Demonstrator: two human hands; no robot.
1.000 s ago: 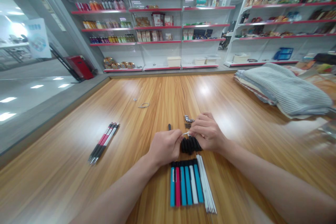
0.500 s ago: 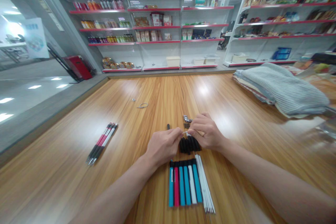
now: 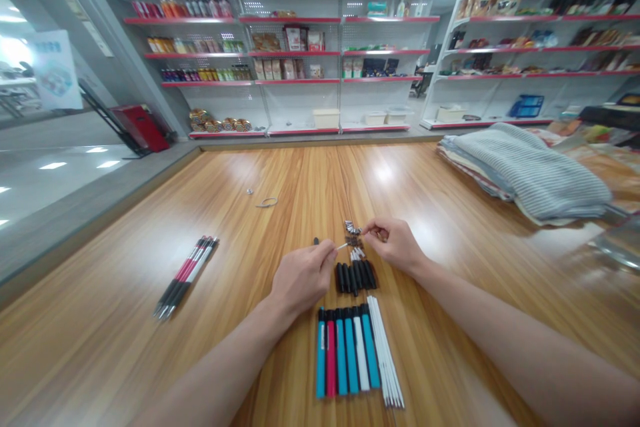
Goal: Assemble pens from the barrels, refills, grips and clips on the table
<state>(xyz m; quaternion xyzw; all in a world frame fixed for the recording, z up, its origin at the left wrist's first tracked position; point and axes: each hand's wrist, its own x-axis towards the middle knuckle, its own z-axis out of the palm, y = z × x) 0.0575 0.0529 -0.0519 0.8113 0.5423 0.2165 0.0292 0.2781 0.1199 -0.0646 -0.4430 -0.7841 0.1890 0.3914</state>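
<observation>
My left hand (image 3: 300,277) clamps a thin white refill (image 3: 342,247); my right hand (image 3: 395,243) pinches its fingertips together beside small metal bits (image 3: 353,227).

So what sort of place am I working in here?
Likely a shop, perhaps a mock one: red-edged shelves of bottles and packaged goods line the back wall, behind a long wooden table.

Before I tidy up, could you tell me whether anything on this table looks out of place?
Mostly tidy rows. One black piece lies alone, left of the black grips, and a thin loop and small ring sit stray farther up the table.
</observation>
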